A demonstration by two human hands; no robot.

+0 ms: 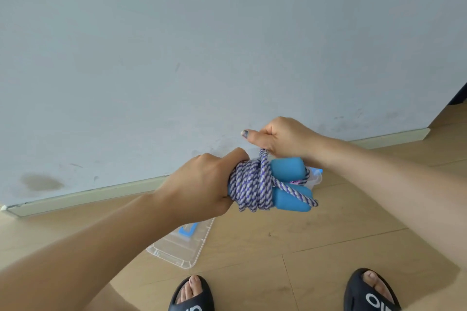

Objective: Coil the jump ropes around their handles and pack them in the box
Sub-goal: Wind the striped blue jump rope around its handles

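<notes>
Wood floor meets pale wall. Left hand grips the blue handles, wound with purple-white rope, at chest height. Right hand pinches the rope end. Clear box lid lies on the floor below.

The jump rope is a purple-and-white braided cord wound in tight turns around two blue foam handles held side by side, roughly level, above the floor. One loose strand rises from the coil, and another crosses the lower handle toward its end. A clear plastic box shows just behind the handles; its clear lid lies flat on the floor below
</notes>
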